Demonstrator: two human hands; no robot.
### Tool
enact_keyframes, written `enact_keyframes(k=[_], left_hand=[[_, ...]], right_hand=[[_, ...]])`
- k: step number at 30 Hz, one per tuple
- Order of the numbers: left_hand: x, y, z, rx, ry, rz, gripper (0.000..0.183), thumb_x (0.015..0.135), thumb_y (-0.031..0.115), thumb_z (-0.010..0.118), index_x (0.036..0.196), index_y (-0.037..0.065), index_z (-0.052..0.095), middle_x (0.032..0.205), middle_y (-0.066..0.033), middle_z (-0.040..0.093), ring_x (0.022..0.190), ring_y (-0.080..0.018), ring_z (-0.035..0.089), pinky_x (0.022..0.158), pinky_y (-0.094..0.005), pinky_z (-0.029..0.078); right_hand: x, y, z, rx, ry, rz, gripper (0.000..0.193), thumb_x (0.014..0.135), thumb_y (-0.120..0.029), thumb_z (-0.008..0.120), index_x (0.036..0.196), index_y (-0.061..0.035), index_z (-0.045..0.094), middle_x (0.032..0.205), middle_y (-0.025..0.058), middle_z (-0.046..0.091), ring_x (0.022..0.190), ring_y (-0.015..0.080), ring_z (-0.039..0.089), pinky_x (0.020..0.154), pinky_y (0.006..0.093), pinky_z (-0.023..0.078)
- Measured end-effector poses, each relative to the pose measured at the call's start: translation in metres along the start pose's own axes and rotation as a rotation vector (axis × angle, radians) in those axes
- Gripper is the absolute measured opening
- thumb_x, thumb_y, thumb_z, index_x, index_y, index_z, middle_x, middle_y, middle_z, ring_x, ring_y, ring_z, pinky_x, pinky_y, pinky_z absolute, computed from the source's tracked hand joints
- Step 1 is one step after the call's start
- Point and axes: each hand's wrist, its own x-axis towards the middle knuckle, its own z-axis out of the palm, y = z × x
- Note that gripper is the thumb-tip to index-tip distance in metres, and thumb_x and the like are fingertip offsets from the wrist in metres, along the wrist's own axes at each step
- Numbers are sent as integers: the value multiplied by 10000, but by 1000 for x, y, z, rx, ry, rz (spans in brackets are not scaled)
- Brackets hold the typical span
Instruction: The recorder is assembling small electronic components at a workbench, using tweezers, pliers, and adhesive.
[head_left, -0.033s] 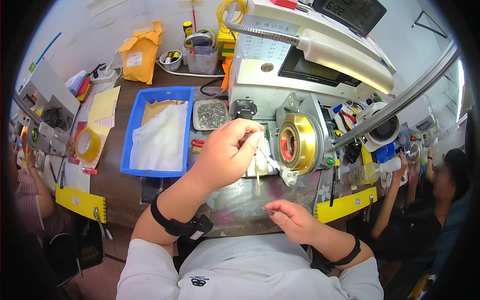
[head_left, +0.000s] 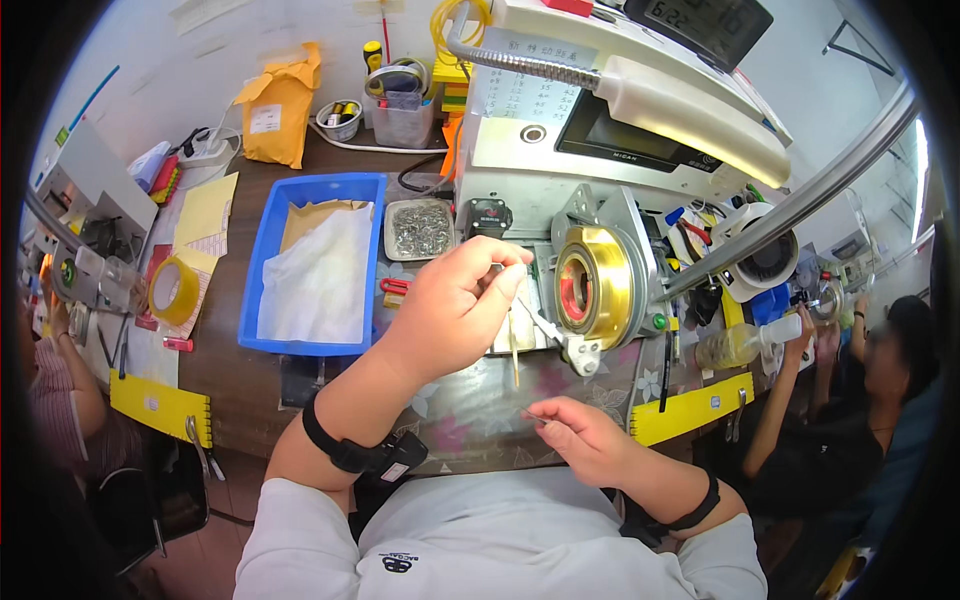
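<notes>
My left hand (head_left: 462, 300) is raised over the small machine, thumb and forefinger pinched together; what lies between them is too small to make out. Just right of those fingertips stands a gold-rimmed wheel (head_left: 608, 285) with a red ring inside. A pale lever arm (head_left: 541, 322) runs down from beside the fingers to a white metal end piece (head_left: 583, 354) below the wheel. A thin yellowish stick (head_left: 516, 362) points toward me under my left hand. Near the table's front edge, my right hand (head_left: 590, 442) pinches a thin dark metal piece (head_left: 536, 417).
Left of the machine are a clear box of small metal parts (head_left: 420, 228) and a blue tray (head_left: 250, 270) lined with white cloth (head_left: 318, 280). A lamp (head_left: 690, 120) overhangs the machine. A metal pole (head_left: 800, 195) slants at right. People sit on both sides.
The end piece of the lever arm below the wheel has shifted slightly to the right. Both hands keep their places and pinches.
</notes>
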Motion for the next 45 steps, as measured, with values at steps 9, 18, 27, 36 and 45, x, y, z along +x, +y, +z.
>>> enact_keyframes(k=[9, 18, 27, 36, 45], left_hand=[[-1, 1, 2, -180, -10, -26, 39, 953, 50, 528, 978, 21, 538, 875, -50, 597, 755, -89, 574, 702, -244, 497], [-9, -4, 6, -272, 0, -20, 66, 963, 41, 513, 1025, 19, 519, 890, -52, 596, 820, -103, 583, 737, -259, 505], [-9, -5, 7, -305, 29, -3, 45, 957, 41, 516, 994, 16, 520, 849, -41, 590, 745, -94, 581, 675, -248, 491], [-11, -3, 4, -266, -5, -37, 67, 961, 45, 518, 1018, 10, 515, 865, -39, 582, 770, -86, 559, 709, -238, 479], [-14, 0, 4, -146, 12, 122, 53, 915, 62, 577, 959, 34, 572, 822, -64, 606, 715, -143, 591, 648, -287, 481]], right_hand=[[37, -2, 6, 441, 75, -67, 353, 1023, -271, 406, 1244, -5, 474, 894, 36, 544, 793, 95, 496, 694, 248, 412], [69, -20, 10, 835, 100, -53, 369, 1019, -372, 262, 1034, -60, 457, 588, 102, 486, 467, 194, 450, 477, 293, 396], [78, -16, 9, 984, 42, -109, 349, 1019, -371, 276, 1023, -69, 450, 582, 99, 473, 450, 191, 429, 459, 286, 378], [82, -13, 10, 984, 68, -113, 332, 1020, -363, 287, 1023, -76, 454, 583, 102, 479, 446, 194, 427, 456, 291, 382], [83, -4, 8, 1070, -5, -121, 327, 1021, -353, 296, 1013, -69, 457, 586, 103, 487, 452, 194, 437, 458, 296, 388]])
